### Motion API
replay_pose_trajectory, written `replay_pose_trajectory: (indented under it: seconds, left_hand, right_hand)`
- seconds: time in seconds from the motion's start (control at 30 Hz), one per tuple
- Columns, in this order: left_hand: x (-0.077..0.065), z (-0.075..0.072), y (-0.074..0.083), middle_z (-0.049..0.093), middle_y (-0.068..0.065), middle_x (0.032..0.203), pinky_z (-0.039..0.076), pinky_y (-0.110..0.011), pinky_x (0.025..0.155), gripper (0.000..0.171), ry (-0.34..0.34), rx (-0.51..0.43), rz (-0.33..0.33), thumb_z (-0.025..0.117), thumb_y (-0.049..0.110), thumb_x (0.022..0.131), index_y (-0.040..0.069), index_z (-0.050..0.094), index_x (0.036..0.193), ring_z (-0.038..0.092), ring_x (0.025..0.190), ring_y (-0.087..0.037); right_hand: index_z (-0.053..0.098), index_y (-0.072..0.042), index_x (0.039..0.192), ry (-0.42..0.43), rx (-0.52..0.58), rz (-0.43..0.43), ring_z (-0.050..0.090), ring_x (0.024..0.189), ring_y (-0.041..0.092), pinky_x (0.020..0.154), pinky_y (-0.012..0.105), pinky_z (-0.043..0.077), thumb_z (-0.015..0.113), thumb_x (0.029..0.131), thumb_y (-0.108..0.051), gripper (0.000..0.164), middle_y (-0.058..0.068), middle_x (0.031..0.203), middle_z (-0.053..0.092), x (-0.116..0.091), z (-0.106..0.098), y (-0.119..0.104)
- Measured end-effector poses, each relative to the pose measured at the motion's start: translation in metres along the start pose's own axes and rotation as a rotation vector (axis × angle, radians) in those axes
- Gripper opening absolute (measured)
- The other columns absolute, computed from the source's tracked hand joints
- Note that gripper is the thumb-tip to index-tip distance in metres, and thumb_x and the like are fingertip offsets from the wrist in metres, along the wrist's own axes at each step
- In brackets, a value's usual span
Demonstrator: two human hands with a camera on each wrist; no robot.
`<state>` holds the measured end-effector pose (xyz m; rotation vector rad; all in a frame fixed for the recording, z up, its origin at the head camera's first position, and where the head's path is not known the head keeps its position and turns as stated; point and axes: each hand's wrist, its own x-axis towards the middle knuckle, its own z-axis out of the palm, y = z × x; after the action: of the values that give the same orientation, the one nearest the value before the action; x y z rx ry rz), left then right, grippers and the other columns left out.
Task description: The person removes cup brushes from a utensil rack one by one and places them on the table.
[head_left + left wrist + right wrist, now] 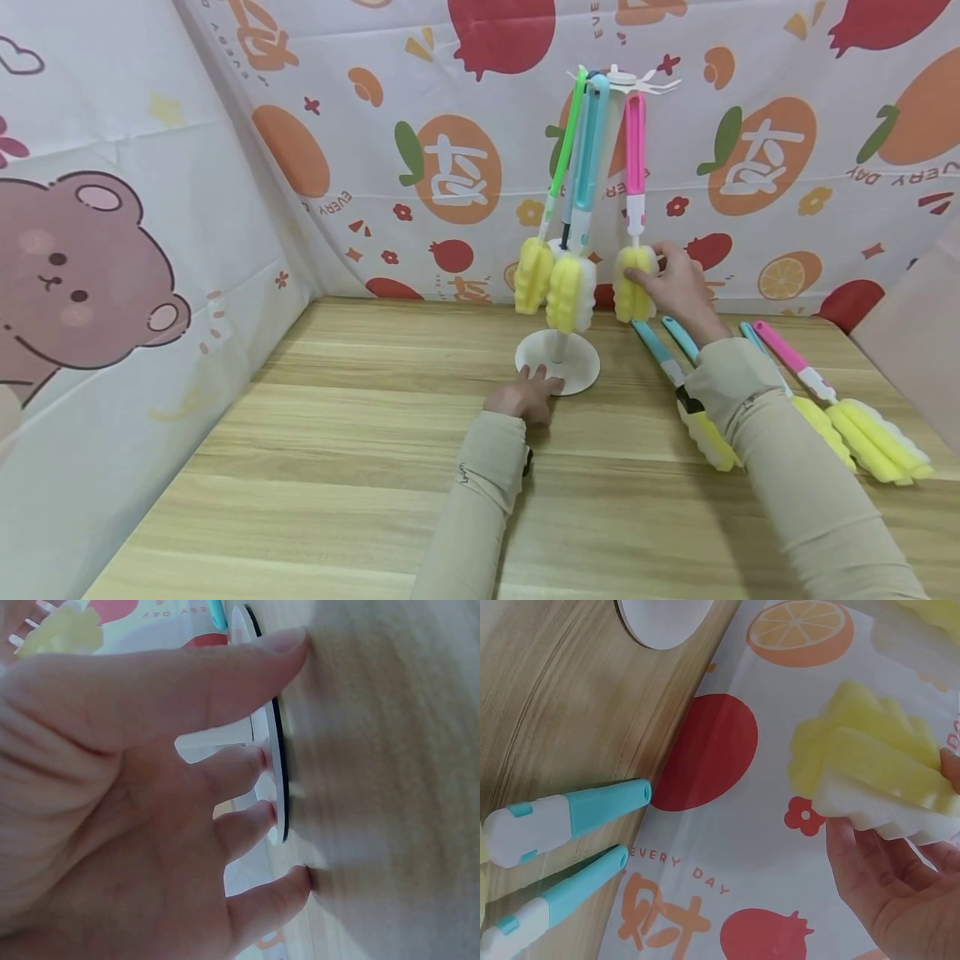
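The pink-handled brush (635, 212) is upright near the worktop's (337, 467) far edge, its sponge head pinched between the right hand's (681, 283) thumb and fingers, its handle top at the arms of the white stand (622, 79). Green- and blue-handled brushes (583, 208) hang there too. The left hand's (525, 396) fingers are spread, two tips on the stand's round base (579, 367). More brushes (873, 433) lie toward the right edge.

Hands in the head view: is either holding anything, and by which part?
The right hand holds the pink-handled brush by its sponge head. The left hand holds nothing, only touching the stand's base.
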<state>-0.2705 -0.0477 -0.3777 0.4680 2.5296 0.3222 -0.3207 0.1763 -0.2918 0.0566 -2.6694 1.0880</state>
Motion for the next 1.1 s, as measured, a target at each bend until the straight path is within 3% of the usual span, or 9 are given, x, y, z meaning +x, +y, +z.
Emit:
replay_pose_trajectory:
  seconds: [0.6,1.1]
  left_hand:
    - [0.000,0.000,0.000,0.006,0.001,0.151,0.034,-0.051,0.094,0.071,-0.007,0.001,0.000,0.057,0.006,0.079,0.031,0.030,0.139,-0.001,0.133,-0.021]
    - [0.001,-0.001,-0.001,0.006,0.000,0.151,0.033,-0.051,0.094,0.070,-0.004,-0.007,0.003,0.057,0.006,0.078,0.031,0.031,0.139,-0.001,0.133,-0.021]
  right_hand:
    - [0.042,0.000,0.112,-0.027,0.017,-0.023,0.052,0.089,0.032,0.074,0.050,0.050,0.058,0.086,-0.037,0.048,0.021,0.105,0.053,-0.009,-0.001,0.005]
    - [0.047,-0.001,0.101,-0.025,-0.010,-0.076,0.055,0.071,0.026,0.053,0.029,0.048,0.059,0.084,-0.038,0.043,0.018,0.091,0.057,-0.020,-0.009,0.016]
